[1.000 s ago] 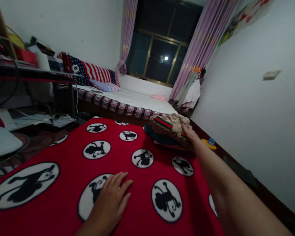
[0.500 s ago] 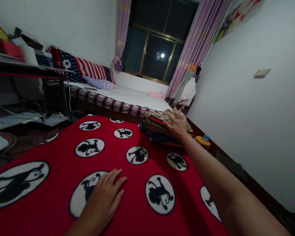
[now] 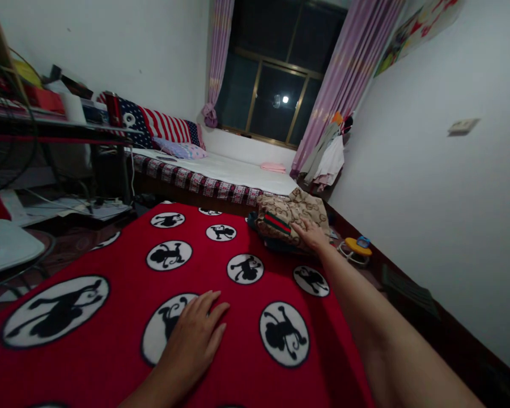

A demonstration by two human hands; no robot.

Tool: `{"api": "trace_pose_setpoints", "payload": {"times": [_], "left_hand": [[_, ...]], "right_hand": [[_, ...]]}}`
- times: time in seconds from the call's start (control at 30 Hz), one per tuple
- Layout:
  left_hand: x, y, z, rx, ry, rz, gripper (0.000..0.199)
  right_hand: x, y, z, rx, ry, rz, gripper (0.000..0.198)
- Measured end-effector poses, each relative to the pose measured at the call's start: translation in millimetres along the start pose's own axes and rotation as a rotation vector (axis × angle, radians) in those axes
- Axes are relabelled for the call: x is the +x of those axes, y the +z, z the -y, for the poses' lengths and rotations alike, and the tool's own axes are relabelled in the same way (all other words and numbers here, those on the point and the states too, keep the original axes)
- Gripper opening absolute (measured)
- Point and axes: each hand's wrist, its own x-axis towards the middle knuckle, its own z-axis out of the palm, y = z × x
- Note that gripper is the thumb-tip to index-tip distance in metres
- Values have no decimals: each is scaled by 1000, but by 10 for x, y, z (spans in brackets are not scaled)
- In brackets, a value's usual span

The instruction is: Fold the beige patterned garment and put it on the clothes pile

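My right hand [image 3: 312,233] reaches out to the far right part of the red blanket [image 3: 208,272] with white ovals and black monkey figures. Its fingers are spread flat on a tan patterned piece of folded cloth [image 3: 276,209] that has a green and red stripe. Under this cloth a dark blue folded piece [image 3: 276,245] shows at the edge. My left hand [image 3: 198,328] rests palm down on the blanket nearer to me, fingers stretched out, holding nothing.
Beyond the blanket is a bed [image 3: 233,167] with a white top and patterned side. A cluttered desk [image 3: 106,127] and a chair [image 3: 12,243] stand at the left. By the right wall are a yellow-topped stool [image 3: 357,246] and hanging clothes [image 3: 329,158].
My right hand has come down and slightly nearer on the tan cloth, uncovering more of its top. My left hand stays on the blanket. The view has shifted a little to the left.
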Motion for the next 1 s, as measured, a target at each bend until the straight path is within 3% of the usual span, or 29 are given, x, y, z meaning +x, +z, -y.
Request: {"api": "trace_pose_setpoints", "payload": {"times": [0.07, 0.13, 0.2, 0.27, 0.37, 0.5, 0.63, 0.83, 0.9, 1.0], "left_hand": [[25, -40, -17, -30, -19, 15, 32], [44, -77, -33, -56, -38, 23, 30], [55, -103, -44, -78, -50, 27, 29], [60, -115, -47, -99, -54, 28, 29], [66, -122, -41, -128, -55, 19, 27], [72, -154, -47, -164, -59, 9, 25], [70, -195, -32, -218, -58, 4, 23], [55, -197, -2, -379, -110, -45, 24], [61, -310, -182, -490, -125, -143, 27], [72, -704, -747, -740, -19, -223, 25]], "right_hand": [[-31, -11, 11, 36, -14, 16, 60], [-160, -27, 145, 67, -39, -136, 49], [-470, 39, 379, 148, -126, -341, 38], [-957, 231, 650, 315, -302, -417, 31], [-1783, 634, 1007, 577, -415, -206, 27], [-2434, 897, 1253, 855, -314, 18, 21], [-2554, 815, 1247, 1038, -188, 4, 17], [-2602, 749, 1170, 1181, -133, 1, 19], [-2605, 745, 1158, 1199, -90, 10, 20], [-2600, 742, 1139, 1154, -83, 17, 20]]}}
